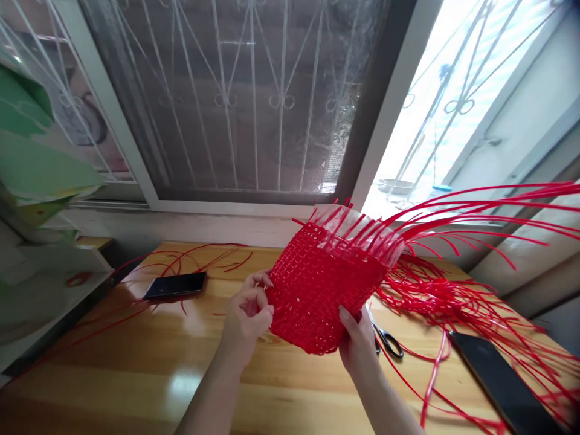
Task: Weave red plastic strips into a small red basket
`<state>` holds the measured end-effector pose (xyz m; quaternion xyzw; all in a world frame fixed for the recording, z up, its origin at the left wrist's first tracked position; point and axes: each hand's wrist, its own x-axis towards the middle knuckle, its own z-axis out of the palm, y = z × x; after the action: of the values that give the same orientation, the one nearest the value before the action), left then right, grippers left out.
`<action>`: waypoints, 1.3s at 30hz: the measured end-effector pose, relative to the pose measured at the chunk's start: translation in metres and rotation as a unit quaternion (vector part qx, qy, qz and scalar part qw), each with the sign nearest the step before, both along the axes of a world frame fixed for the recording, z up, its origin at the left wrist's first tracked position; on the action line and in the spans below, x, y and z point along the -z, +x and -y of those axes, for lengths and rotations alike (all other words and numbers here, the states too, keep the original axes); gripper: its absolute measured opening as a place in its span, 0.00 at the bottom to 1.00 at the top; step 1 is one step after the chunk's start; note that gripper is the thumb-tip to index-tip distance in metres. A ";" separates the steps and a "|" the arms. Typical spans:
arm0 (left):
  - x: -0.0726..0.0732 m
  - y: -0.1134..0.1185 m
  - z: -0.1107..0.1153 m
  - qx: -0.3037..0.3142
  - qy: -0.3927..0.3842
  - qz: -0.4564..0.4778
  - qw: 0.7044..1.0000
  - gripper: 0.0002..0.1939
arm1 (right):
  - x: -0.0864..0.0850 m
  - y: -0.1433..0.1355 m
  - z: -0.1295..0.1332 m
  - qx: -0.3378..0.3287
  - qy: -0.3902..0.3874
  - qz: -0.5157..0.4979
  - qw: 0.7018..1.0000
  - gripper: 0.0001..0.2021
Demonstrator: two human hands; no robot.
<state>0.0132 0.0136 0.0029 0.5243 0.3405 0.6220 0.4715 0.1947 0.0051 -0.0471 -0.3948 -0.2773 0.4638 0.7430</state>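
A red woven basket [317, 284] is held up above the wooden table, tilted, with loose red strands sticking out from its top edge toward the right. A clear plastic sheet [338, 219] shows inside the upper edge among the strands. My right hand [359, 338] grips the lower right of the basket, thumb on the near face and fingers behind it. At the left edge, my left hand [251, 308] has its fingers curled, with thumb and forefinger close together against the weave. Whether a strand lies between them is too small to make out.
A bundle of red strands [435, 296] spreads over the table's right side. Scissors [389, 343] with black handles lie beside my right hand. One dark phone [502, 377] lies at right, another phone [176, 285] at left over some strands. A barred window [254, 202] stands behind the table.
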 end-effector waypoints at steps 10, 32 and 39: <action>-0.006 0.005 0.001 -0.058 -0.023 -0.074 0.995 0.17 | 0.000 0.004 -0.003 0.038 -0.003 -0.007 0.999 0.40; 0.004 0.014 0.000 -0.116 -0.007 -0.099 0.988 0.13 | -0.002 0.007 -0.002 0.050 0.015 0.040 0.998 0.36; 0.001 0.012 0.000 -0.077 -0.033 -0.066 0.994 0.15 | -0.006 0.008 -0.003 0.048 -0.008 -0.018 0.999 0.39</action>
<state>0.0253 0.0134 0.0017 0.5204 0.4309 0.6087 0.4158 0.2030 0.0085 -0.0410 -0.4054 -0.2406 0.4370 0.7661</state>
